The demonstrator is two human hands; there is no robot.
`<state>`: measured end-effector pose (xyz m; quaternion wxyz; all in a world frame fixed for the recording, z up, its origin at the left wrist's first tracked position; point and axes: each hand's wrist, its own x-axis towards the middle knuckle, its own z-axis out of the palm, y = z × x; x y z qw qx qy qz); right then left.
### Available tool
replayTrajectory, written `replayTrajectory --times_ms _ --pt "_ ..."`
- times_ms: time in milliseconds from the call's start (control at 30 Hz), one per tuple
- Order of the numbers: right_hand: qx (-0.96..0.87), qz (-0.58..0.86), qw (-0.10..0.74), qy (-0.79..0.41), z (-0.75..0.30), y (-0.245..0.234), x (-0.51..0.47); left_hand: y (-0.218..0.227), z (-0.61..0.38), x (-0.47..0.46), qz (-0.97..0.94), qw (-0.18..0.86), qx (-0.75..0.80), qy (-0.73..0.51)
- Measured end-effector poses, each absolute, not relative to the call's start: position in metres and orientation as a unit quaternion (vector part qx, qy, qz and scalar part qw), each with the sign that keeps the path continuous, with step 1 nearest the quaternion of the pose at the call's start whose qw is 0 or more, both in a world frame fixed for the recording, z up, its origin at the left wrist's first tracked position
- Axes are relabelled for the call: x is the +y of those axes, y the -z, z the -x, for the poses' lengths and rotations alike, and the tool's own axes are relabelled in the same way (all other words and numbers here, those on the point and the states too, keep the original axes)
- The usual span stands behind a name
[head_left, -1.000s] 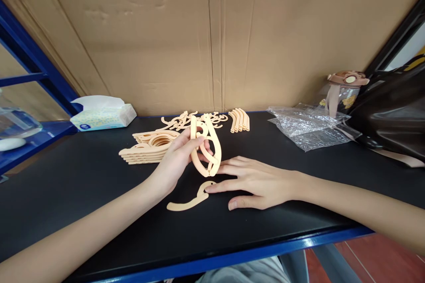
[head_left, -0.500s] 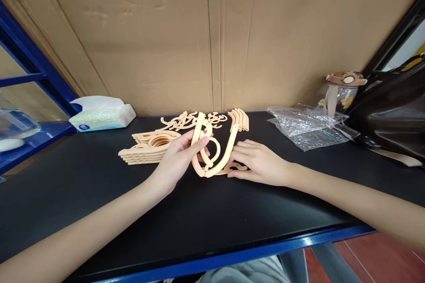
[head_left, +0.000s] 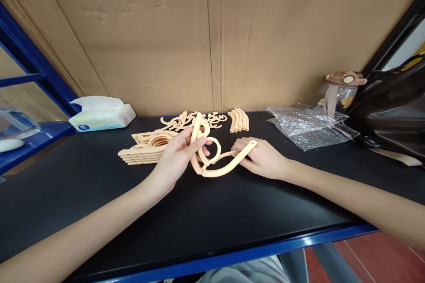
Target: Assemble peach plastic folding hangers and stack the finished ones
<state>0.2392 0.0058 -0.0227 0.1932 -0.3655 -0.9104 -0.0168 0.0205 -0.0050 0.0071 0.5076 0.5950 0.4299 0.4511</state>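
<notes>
My left hand (head_left: 175, 159) is closed round one arm of a peach plastic folding hanger (head_left: 212, 169), held upright above the black table (head_left: 99, 212). My right hand (head_left: 262, 157) grips the hanger's other arm, which is swung down to the right, nearly level. A curved hook piece seems to sit under my right fingers, mostly hidden. Behind my left hand lies a stack of folded hangers (head_left: 148, 148). Further back are loose hook pieces (head_left: 186, 120) and a small bunch of curved arm pieces (head_left: 238, 120).
A tissue pack (head_left: 101, 115) sits at the back left near a blue frame (head_left: 36, 70). Crumpled clear plastic bags (head_left: 305, 126), a lidded cup (head_left: 341, 88) and a dark bag (head_left: 392, 115) lie at the right. Cardboard (head_left: 212, 31) walls the back.
My right hand picked the hook piece off the table near the front, moved back to the hanger, and swung its right arm outward and down. My left hand kept its hold.
</notes>
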Motion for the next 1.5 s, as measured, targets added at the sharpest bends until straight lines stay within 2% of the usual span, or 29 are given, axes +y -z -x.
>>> replayTrajectory --times_ms 100,233,500,700,1033,1133,1300,1367,1500 --pt "-0.887 0.418 0.196 -0.011 -0.240 0.023 0.004 -0.008 -0.020 -0.005 -0.598 0.504 0.429 -0.452" --pt "-0.871 0.458 0.179 0.016 -0.240 0.023 0.003 -0.008 -0.019 -0.004 -0.599 0.501 0.430 -0.454" --pt "-0.875 0.457 0.155 0.047 -0.237 0.027 0.003 -0.008 -0.020 -0.004 -0.596 0.508 0.431 -0.448" --pt "-0.879 0.443 0.168 0.049 -0.237 0.025 0.002 -0.004 -0.019 -0.003 -0.601 0.531 0.447 -0.396" --pt "-0.850 0.494 0.181 0.012 -0.240 0.024 0.006 0.002 -0.018 0.001 -0.676 0.508 0.434 -0.312" --pt "-0.844 0.495 0.206 -0.011 -0.240 0.023 0.006 0.008 -0.015 0.003 -0.748 0.423 0.431 -0.277" --pt "-0.835 0.493 0.243 -0.031 -0.240 0.023 0.005 0.008 -0.012 -0.001 -0.863 0.099 0.457 -0.191" --pt "-0.834 0.488 0.254 -0.034 -0.240 0.023 0.005 0.005 -0.012 -0.002 -0.885 0.002 0.442 -0.145" --pt "-0.834 0.486 0.259 -0.034 -0.239 0.023 0.004 0.003 -0.011 -0.003 -0.897 -0.049 0.428 -0.097"
